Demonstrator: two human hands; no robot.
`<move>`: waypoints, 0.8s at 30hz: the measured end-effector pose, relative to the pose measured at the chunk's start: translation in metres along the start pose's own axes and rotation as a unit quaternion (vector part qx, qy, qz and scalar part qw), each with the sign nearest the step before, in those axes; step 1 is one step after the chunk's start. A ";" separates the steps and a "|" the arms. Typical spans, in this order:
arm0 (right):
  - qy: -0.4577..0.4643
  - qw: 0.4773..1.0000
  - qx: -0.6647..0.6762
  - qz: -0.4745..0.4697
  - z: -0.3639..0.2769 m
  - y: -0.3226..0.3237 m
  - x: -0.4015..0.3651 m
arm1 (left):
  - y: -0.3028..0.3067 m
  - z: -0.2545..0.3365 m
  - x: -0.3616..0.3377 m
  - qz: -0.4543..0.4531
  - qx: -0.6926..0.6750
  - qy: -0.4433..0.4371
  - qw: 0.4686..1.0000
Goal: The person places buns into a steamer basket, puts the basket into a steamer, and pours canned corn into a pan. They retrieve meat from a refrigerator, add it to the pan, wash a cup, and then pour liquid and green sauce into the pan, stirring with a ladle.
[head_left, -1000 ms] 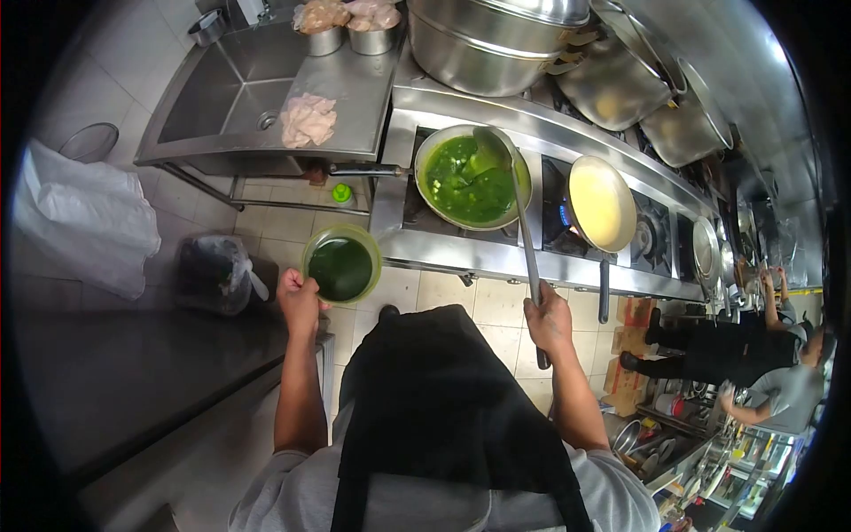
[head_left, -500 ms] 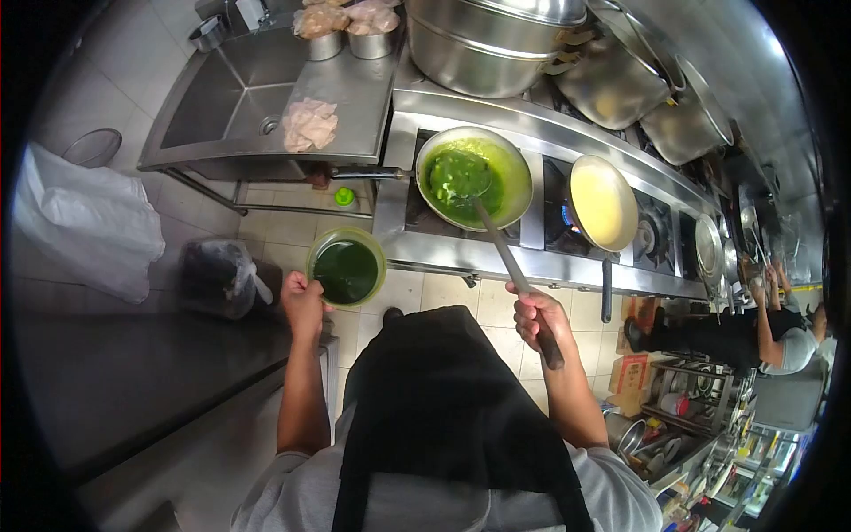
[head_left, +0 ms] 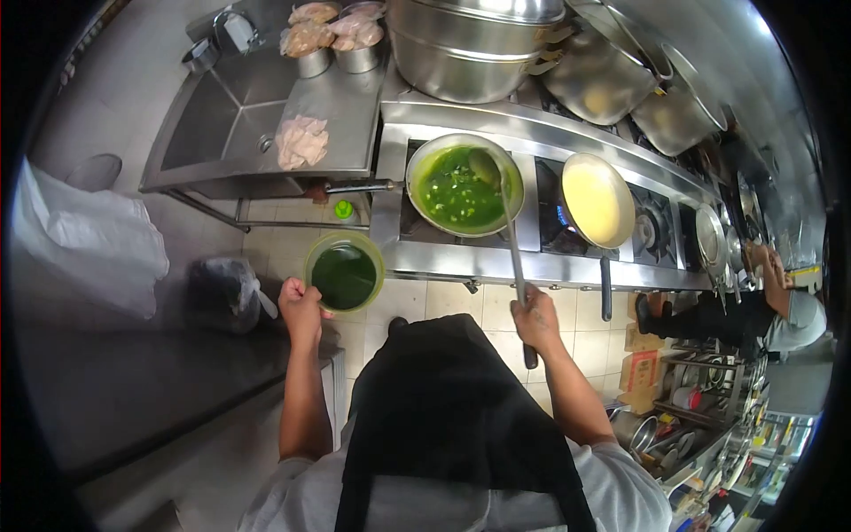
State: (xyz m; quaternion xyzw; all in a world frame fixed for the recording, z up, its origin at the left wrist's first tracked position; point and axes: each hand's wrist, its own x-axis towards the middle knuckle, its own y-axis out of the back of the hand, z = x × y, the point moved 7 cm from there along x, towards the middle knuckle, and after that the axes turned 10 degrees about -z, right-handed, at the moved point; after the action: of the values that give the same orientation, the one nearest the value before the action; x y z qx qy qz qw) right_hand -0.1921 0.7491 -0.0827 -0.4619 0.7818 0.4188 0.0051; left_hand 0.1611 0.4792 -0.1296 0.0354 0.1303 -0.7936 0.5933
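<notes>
My left hand (head_left: 301, 310) is closed on the rim of a yellow-green tub (head_left: 381, 277) holding dark green liquid (head_left: 344, 275). My right hand (head_left: 536, 321) wraps around the handle of a long metal ladle (head_left: 512, 238). The ladle's bowl sits at the upper right inside a frying pan (head_left: 514, 191) on the left burner. Bright green sauce (head_left: 456, 195) with pale bits fills the pan, whose handle points left. To its right, a second frying pan (head_left: 596, 202) holds smooth yellow liquid over a blue flame.
Left of the stove (head_left: 532, 266) is a steel sink (head_left: 204, 124); crumpled cloth (head_left: 302, 143) lies on its drainboard. A large steel pot (head_left: 474, 49) stands behind the burners. A dark counter (head_left: 160, 381) runs along my left. Another person (head_left: 767, 310) stands at far right.
The ladle's bowl has moved from the pan's left-centre to its upper right, showing more green sauce. My right hand has turned, its back now facing up. The tub stays nearly in place.
</notes>
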 end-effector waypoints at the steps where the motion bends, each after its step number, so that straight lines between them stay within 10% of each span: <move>1: -0.024 0.998 0.045 -0.036 0.005 -0.006 0.003 | -0.006 0.005 0.000 -0.009 0.005 0.004 1.000; 6: -0.083 0.810 0.529 -0.238 0.019 -0.031 0.013 | -0.037 0.030 -0.010 -0.029 0.024 0.059 0.998; 10: -0.076 0.736 0.623 -0.253 -0.005 -0.006 -0.011 | -0.075 0.042 0.005 -0.159 0.000 0.026 0.987; 19: 0.034 0.984 0.162 -0.062 -0.025 0.043 -0.022 | -0.094 0.082 0.009 -0.143 -0.014 -0.001 0.990; 24: 0.028 0.999 -0.029 0.026 -0.029 0.038 -0.021 | -0.107 0.099 0.038 -0.182 -0.036 0.014 0.982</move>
State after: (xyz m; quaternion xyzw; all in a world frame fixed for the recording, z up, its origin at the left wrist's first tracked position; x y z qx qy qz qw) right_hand -0.1964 0.7535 -0.0302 -0.4530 0.7810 0.4280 -0.0403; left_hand 0.0577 0.4471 -0.0245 0.0008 0.1717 -0.8827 0.4375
